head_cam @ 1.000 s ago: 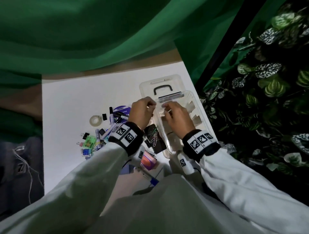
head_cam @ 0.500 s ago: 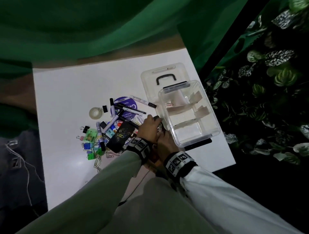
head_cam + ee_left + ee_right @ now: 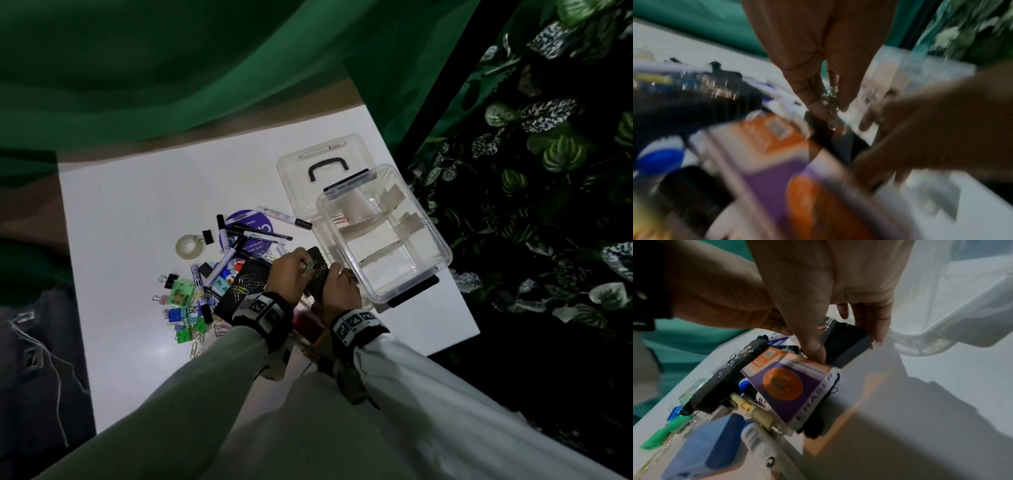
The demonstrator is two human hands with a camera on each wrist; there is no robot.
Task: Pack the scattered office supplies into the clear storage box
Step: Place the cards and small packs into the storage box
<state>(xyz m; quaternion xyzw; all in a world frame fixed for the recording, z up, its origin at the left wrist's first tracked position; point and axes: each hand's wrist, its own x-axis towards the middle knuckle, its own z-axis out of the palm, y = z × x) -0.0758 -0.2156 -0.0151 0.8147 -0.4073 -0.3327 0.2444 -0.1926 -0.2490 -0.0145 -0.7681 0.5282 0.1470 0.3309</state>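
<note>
The clear storage box [image 3: 433, 240] stands open at the table's right, with cardboard dividers inside. Just left of its near corner, my right hand [image 3: 334, 278] grips a black magnetic block [image 3: 315, 256] between thumb and fingers; the right wrist view shows the same grip, right hand [image 3: 846, 347] on the block [image 3: 846, 340]. My left hand [image 3: 306, 268] pinches a bunch of paper clips [image 3: 829, 97] just above that block. The scattered pile [image 3: 219, 274] of markers, binder clips and paper clips lies to the left.
The box lid [image 3: 322, 161] with a black handle lies behind the box. A boxed eraser [image 3: 791, 386], a second black block [image 3: 731, 374], a blue eraser [image 3: 711, 447] and a marker [image 3: 760, 449] crowd the near edge. A tape roll [image 3: 187, 246] lies at the pile's left. Plants border the right.
Both hands have come back from the box to the pile beside its near left corner. The right hand has taken the black block and the left has pinched paper clips off it.
</note>
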